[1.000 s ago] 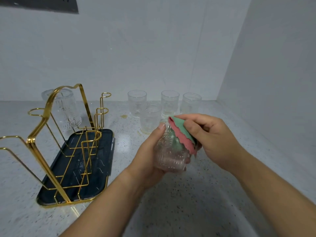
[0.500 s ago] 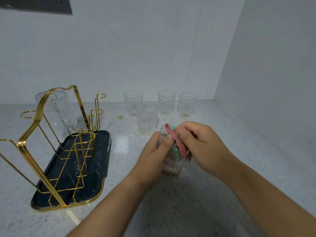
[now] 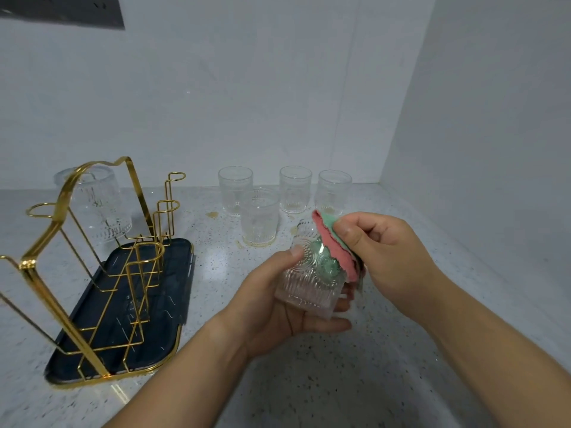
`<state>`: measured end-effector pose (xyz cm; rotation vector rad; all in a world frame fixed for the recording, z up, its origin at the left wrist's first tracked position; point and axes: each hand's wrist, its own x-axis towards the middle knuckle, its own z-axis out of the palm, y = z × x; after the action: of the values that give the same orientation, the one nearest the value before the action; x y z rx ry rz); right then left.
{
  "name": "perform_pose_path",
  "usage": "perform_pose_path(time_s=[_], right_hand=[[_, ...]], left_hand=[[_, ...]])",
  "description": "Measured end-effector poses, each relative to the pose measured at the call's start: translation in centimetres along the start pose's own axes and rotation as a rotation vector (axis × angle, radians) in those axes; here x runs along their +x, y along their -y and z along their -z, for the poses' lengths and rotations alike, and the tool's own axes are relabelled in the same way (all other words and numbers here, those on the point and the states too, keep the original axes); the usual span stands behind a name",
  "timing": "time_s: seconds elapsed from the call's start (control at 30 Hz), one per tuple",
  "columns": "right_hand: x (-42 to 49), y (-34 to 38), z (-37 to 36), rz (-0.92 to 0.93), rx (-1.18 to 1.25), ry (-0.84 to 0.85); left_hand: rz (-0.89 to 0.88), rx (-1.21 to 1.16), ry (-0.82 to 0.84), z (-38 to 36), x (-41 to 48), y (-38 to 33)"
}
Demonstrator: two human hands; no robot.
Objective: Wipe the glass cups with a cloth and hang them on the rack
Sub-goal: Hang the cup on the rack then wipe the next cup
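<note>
Speckled stone worktop [image 3: 309,381]. Gold wire rack [image 3: 61,227] carries one inverted cup [image 3: 95,205]. Left hand [image 3: 272,307] grip closed round the ribbed, embossed glass cup [image 3: 309,285], held above the worktop. Right hand [image 3: 389,257] pinches the scallop-edged pink-green cloth [image 3: 332,245] into its mouth. Cup now tilted further than before.

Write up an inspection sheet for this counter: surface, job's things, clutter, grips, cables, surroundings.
Surface: speckled counter, yellowish stains near the standing cups.
Job's things: held cup; red-green cloth tucked partly inside it; four cups upright at the back; gold rack on a dark tray, one hung cup on it.
Clutter: nothing seen.
Grips: left hand holds the held cup; right hand pinches the red-green cloth.
Cables: nothing seen.
Surroundings: pale walls; dark panel top left.
</note>
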<state>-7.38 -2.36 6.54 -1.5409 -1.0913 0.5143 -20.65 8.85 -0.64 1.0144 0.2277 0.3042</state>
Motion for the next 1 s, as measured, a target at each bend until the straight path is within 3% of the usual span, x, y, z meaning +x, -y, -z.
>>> perform_pose_path(time_s=[0.1,0.23,0.3,0.33,0.43,0.5,0.57,0.63,0.7,0.87,0.9,1.0], right_hand=[[0.3,0.6,0.9,-0.021,-0.123,0.096],[0.4,0.7,0.5,-0.089,-0.232,0.192],[0.2,0.4,-0.1,-0.080,-0.213,0.145],[0.2,0.3,-0.3,-0.064,-0.195,0.099],[0.5,0.0,-0.2,-0.041,-0.119,0.001],[0.5,-0.1,-0.4,-0.033,-0.044,-0.038],[0.4,-0.4,-0.4,-0.005,-0.024,-0.075],[0.3,-0.5,-0.4,0.011,-0.044,-0.056],[0.3,-0.5,-0.1,0.008,-0.075,-0.008],[1.0,-1.1,0.2,-0.115,-0.064,-0.032],[1.1,-1.1,0.2,-0.141,-0.008,-0.031],[1.0,-0.8,0.1,-0.129,-0.014,-0.062]], left_hand=[[-0.105,0.218,-0.045,0.3,-0.2,-0.3],[-0.421,0.884,-0.285,-0.1,-0.1,0.5],[-0.506,1.057,-0.385,0.2,0.4,1.1],[-0.494,0.982,-0.408,0.1,0.4,0.9],[-0.310,0.454,-0.412,0.1,0.4,0.1],[-0.134,0.102,-0.312,-0.2,0.3,-0.6],[0.002,-0.024,-0.188,-0.5,0.2,-1.0],[-0.013,-0.049,-0.174,-0.4,0.1,-1.1],[-0.138,0.081,-0.250,-0.4,0.1,-1.0],[-0.514,0.860,-0.462,1.0,0.7,1.5],[-0.520,0.854,-0.437,1.0,0.7,1.5],[-0.303,0.347,-0.284,-0.1,0.5,0.9]])
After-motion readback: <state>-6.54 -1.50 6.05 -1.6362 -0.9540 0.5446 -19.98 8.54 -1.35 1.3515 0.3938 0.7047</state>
